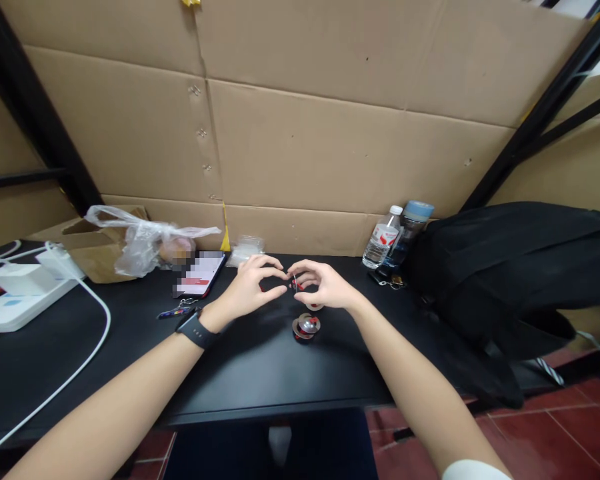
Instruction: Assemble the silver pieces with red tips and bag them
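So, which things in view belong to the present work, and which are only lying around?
Likely in use:
small red piece, between left hand and right hand
shiny domed piece
round piece behind it

Probably lying around:
phone
plastic bag
water bottle
backpack
power strip

The domed piece (307, 325) shows silver and red, the desk (260, 380), watch (199, 328) and backpack (500, 267) plain black, the cardboard (330, 153) brown, the bottle label (384, 235) white and red, the floor tiles (575, 420) dark red with pale lines.
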The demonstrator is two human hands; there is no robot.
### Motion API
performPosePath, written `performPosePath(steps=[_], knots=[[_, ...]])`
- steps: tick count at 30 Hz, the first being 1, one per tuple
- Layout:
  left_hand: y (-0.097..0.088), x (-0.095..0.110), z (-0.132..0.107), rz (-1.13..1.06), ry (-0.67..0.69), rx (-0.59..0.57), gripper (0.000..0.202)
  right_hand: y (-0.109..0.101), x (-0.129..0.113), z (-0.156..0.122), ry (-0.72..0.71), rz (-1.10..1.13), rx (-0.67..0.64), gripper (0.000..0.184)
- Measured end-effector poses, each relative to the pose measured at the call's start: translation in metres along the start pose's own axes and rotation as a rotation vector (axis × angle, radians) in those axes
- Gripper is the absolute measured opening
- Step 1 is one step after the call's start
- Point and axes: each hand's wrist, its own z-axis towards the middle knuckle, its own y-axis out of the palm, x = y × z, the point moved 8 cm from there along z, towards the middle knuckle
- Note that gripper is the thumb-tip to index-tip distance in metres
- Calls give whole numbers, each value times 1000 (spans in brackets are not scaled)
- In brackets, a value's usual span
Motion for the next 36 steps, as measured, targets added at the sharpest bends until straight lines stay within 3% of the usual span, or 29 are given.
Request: performPosePath(steps=[6, 12, 15, 18, 20, 24, 28, 36], knots=[[-6, 7, -2, 12, -56, 109, 13, 18, 2, 2, -54, 92, 109, 52], [-7, 5, -2, 162, -104, 99, 10, 20, 1, 4, -44, -13, 132, 49], [-15, -7, -1, 243, -115, 107, 10, 3, 3, 4, -29, -220, 167, 50], [-27, -31, -1, 299, -157, 71, 10, -31, 8, -1, -22, -535, 225, 50], [-30, -47, -2, 276, -158, -30, 10, -58, 18, -6, 11, -678, 273, 48], [-23, -60, -6, 215, -96, -216, 7, -93, 50, -15, 174, -792, 236, 44], [-16, -63, -8, 223, -78, -249, 7, -102, 74, -20, 302, -773, 172, 38], [-14, -64, -8, 279, -71, -254, 15, -96, 88, -20, 329, -769, 94, 35]])
